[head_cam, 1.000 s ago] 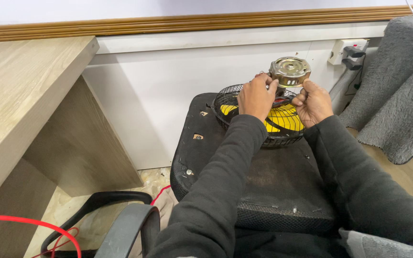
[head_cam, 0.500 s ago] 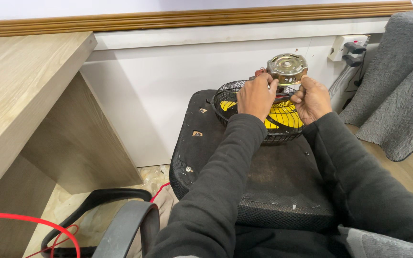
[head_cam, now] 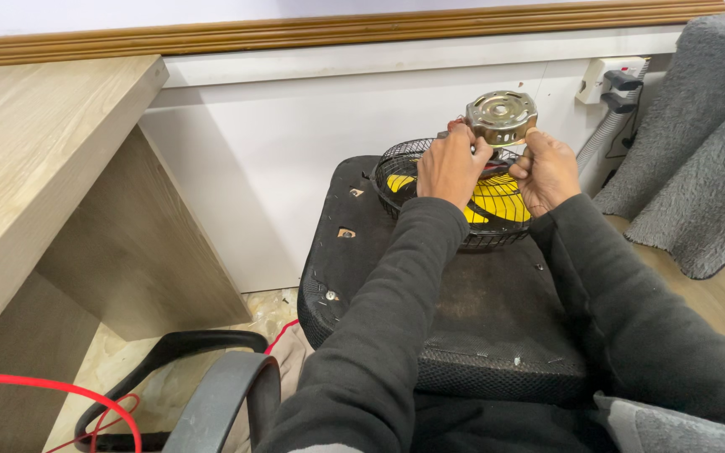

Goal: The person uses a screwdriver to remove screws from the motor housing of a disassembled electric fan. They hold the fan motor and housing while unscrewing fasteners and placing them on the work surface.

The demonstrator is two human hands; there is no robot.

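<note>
The round metal fan motor (head_cam: 502,117) sits above the black wire fan guard (head_cam: 451,197) with yellow blades, on an upturned chair seat (head_cam: 396,277). Left hand (head_cam: 451,168) and right hand (head_cam: 545,170) pinch its lower edge, apparently seating it; alignment comes next.

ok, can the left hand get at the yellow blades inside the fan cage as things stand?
Probably not. The left hand rests on top of the black wire cage, whose closed wires cover the yellow blades. The metal motor both hands hold sits above it too.
</note>
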